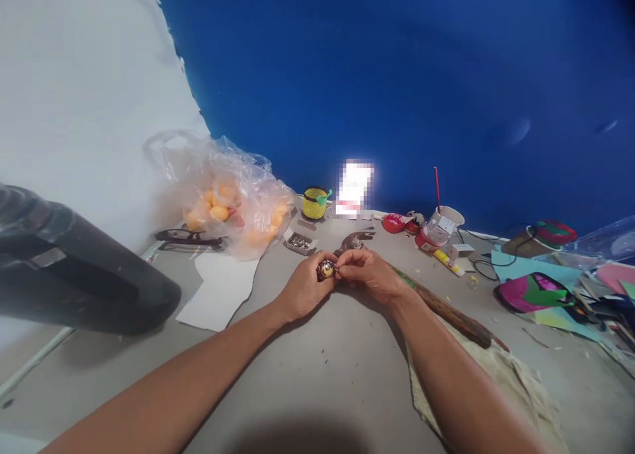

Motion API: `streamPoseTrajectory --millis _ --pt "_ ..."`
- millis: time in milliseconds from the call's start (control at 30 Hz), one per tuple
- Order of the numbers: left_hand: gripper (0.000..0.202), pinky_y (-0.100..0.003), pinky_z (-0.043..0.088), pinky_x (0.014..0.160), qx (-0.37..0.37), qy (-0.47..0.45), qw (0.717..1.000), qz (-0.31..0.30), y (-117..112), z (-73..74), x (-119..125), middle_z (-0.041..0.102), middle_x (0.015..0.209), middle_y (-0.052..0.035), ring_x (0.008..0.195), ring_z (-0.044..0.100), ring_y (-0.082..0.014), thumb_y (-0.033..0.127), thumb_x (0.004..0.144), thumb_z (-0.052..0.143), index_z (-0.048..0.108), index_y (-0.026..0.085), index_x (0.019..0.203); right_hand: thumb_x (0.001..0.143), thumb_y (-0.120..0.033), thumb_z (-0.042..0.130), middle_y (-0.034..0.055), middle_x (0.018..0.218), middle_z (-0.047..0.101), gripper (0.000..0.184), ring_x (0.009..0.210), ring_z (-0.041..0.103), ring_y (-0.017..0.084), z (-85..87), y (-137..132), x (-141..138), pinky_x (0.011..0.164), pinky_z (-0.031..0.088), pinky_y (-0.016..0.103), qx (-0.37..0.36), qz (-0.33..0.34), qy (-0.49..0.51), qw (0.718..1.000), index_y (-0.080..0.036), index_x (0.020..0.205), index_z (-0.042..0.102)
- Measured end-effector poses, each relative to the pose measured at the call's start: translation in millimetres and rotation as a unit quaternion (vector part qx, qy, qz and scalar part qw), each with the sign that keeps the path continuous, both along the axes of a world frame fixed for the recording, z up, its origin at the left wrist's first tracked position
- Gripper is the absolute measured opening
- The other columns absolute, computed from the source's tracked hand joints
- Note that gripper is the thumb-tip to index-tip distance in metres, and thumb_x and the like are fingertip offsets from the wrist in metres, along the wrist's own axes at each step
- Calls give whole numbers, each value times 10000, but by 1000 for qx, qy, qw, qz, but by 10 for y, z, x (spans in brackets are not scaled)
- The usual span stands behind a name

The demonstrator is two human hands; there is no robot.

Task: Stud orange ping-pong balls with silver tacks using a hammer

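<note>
Near the middle of the table, my left hand [306,287] is closed around a small round ball [326,269] with shiny metal bits and a yellow patch on it. My right hand [370,275] meets it from the right, thumb and fingers pinched together at the ball's side. Whatever lies in that pinch is too small to make out. Just behind the hands is a small open box [300,243] of shiny metal pieces. A claw hammer lies beyond and under my right arm, its metal head [353,242] behind the fingers and its wooden handle [449,312] stretching right.
A plastic bag of orange balls [223,206] and a white sheet [218,292] lie left, near a large dark cylinder [89,269]. Behind stand a yellow cup [314,204] and a bright screen [354,188]. Rightward are a white cup [443,224], a yellow tube [447,262] and cloth [496,381].
</note>
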State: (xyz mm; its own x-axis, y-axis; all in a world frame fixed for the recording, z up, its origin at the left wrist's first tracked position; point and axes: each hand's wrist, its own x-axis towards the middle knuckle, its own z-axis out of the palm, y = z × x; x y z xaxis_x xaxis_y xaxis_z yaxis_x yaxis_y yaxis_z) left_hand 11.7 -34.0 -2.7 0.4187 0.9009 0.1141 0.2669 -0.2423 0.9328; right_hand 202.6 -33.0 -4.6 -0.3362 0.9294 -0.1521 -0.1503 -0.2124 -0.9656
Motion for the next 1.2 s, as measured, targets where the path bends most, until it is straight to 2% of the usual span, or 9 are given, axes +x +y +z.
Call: streamPoseTrajectory --millis 267,567,967,1200 --pt "137 -283 447 735 24 14 1000 1 -11 0 3 658 866 0 778 565 -170 267 814 642 619 197 930 615 -406 954 28 691 713 312 561 485 89 8 7 -6 536 284 254 -11 -4 -21 1000 -184 757 787" --pt "173 -292 449 740 15 20 1000 -14 -7 -21 -6 667 903 -17 804 581 -183 318 851 629 617 197 974 554 -432 972 34 686 707 367 591 522 105 2 0 -34 562 336 260 -35 -20 -38 998 -175 739 786" --pt "124 -303 448 732 32 33 999 -1 -14 -34 -2 650 885 -10 785 572 -183 270 859 586 596 208 966 595 -398 952 34 689 707 313 586 508 108 42 -20 -86 544 319 257 -4 -28 -39 999 -177 732 778" --pt "85 -313 452 750 44 33 998 20 -36 -40 18 643 890 -8 792 572 -184 270 876 556 568 211 936 589 -392 950 38 735 725 309 682 596 145 57 -47 -137 692 441 314 13 -48 -39 998 -175 705 763"
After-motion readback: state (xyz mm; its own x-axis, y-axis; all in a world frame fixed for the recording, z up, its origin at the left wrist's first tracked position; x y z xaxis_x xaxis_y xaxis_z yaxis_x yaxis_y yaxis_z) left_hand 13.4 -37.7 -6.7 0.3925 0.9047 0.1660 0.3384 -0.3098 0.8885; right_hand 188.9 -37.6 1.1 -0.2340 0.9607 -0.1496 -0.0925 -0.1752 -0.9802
